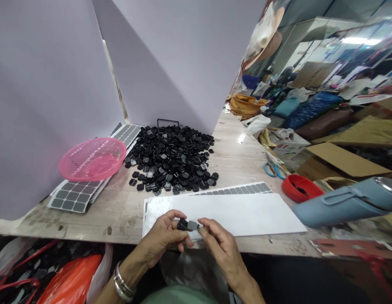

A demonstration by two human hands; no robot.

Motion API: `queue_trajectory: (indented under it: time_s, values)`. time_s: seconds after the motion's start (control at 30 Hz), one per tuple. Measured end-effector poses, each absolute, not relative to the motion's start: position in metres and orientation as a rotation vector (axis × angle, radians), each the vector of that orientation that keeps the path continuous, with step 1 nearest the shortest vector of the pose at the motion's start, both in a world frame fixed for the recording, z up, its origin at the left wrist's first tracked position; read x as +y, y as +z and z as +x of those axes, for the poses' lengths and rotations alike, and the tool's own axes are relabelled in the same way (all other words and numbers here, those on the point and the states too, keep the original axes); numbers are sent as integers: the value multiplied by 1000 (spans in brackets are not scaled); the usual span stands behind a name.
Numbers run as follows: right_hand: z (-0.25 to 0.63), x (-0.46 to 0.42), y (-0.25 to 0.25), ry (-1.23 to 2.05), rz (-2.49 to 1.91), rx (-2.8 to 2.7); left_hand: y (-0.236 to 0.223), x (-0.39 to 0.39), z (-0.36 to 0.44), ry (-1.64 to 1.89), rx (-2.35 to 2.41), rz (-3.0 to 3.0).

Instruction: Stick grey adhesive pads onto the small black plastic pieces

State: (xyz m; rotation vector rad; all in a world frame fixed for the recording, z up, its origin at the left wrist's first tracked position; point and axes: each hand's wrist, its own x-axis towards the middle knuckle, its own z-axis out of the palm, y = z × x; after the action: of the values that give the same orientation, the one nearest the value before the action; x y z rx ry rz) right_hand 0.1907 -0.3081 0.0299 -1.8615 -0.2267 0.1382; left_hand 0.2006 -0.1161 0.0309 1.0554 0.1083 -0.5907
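Observation:
My left hand [164, 236] pinches a small black plastic piece [182, 224] at the table's near edge. My right hand [216, 238] meets it from the right, its fingertips closed on a small grey square sticker [192, 225] that touches the black piece. Both hands hover over the near edge of a white backing sheet [234, 211]. Behind it lies a strip of grey stickers [243, 188]. A large heap of the same black pieces [172, 160] is spread over the middle of the table.
A pink perforated basket [92, 158] rests on sticker sheets [72, 196] at the left. A red lid [300, 188], blue-handled scissors [273, 170] and a grey-blue bottle [348, 202] lie at the right. White boards stand behind. An orange bag [69, 280] sits below.

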Motion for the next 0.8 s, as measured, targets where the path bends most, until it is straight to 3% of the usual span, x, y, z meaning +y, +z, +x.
queue_trajectory:
  time_s: [0.23,0.8]
  values:
    - [185,-299,22,-163,-2069,-467,28,-123,198,-559,91,1025]
    - [184,-299,22,-117,-2071,-478,24,-123,200,-560,108,1000]
